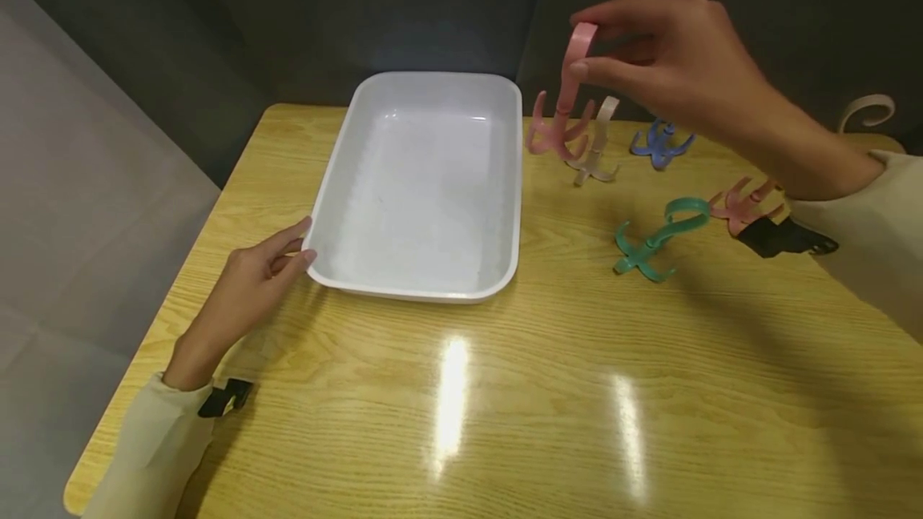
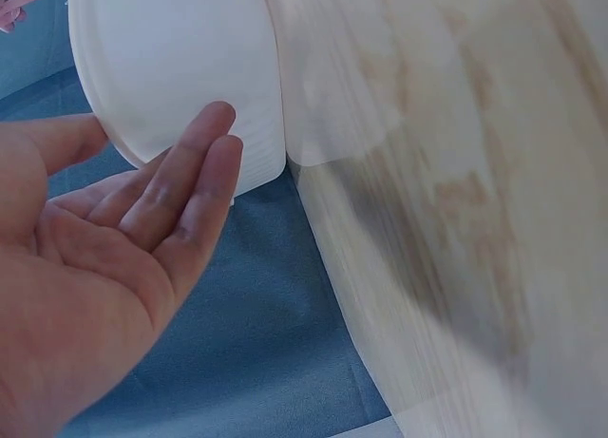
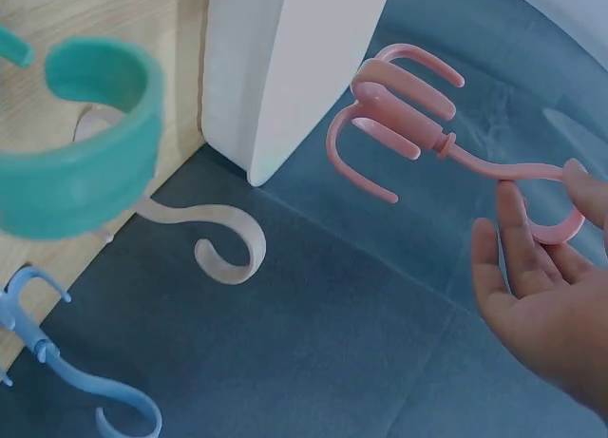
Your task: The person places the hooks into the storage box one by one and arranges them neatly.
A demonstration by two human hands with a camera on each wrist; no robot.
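Note:
My right hand point(image 1: 671, 54) pinches the curved top of a pink multi-pronged hanging hook point(image 1: 566, 94) between thumb and fingers, in the air beside the white tray's right rim. Its prongs point down and outward; the right wrist view shows the whole pink hook point(image 3: 399, 115). At the near left corner of the white tray point(image 1: 413, 290), my left hand point(image 1: 248, 287) touches the rim with thumb and a finger. In the left wrist view the other fingers of that hand point(image 2: 123, 219) extend, loosely bent, beside the tray's outer wall point(image 2: 190, 48). The tray's inside is bare.
On the wooden table point(image 1: 360, 391), right of the tray, lie a white hook point(image 1: 594, 166), a blue hook point(image 1: 659, 146), a green hook point(image 1: 642, 255) and another pink hook point(image 1: 743, 207). A pale curl point(image 1: 868, 106) shows behind the right forearm. Dark cloth point(image 1: 433, 6) hangs behind the table.

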